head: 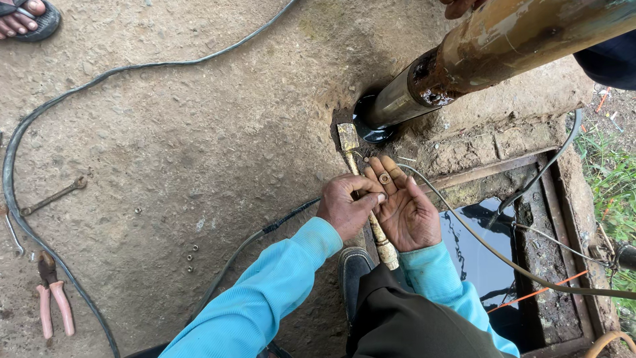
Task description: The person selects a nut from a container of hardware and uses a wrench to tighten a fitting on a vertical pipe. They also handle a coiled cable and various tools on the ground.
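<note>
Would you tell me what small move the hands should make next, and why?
Probably the left hand should pinch the small ring-shaped nut off the fingers of the open right hand: the left fingertips already touch that palm, and the nut lies loose there, above the hammer on the ground.

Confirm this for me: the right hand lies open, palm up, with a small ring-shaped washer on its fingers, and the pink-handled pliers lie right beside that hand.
The pliers are the wrong part. The head view shows the pink-handled pliers far off at the lower left of the concrete ground, not beside the hand. The right hand does lie open, palm up, with the small washer on its fingers.
</note>
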